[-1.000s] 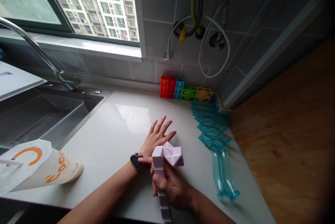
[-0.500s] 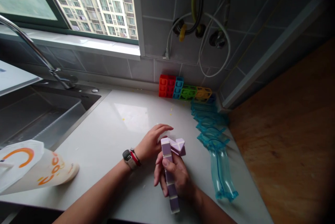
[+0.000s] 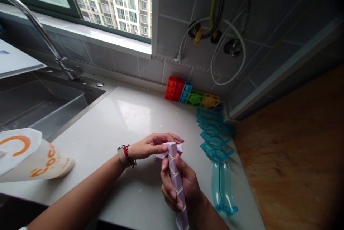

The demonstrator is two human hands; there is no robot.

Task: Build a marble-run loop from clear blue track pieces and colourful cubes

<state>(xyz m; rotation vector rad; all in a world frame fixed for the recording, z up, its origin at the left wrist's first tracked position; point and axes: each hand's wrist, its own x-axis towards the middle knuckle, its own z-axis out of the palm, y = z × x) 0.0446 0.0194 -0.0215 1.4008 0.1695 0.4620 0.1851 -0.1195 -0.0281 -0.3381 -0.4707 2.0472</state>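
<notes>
A long purple segmented object with pale lines between its segments slants over the counter's front part. My right hand is wrapped round its middle, the fingers closed on it. At its upper end, a folded part lies crosswise. My left hand grips that upper end, with the thumb on the near side and the fingers over the top. The left wrist bears a watch and a red bracelet. Part of the folded end is hidden behind my fingers.
Red, blue, green and yellow moulds stand along the wall. Inflated teal plastic packing lies at the right beside a wooden panel. A drink cup stands at the left, near the sink and faucet.
My left hand has moved onto the purple object's upper end and closed on it. The folded part now shows on both sides of the long piece. The camera view has shifted slightly.
</notes>
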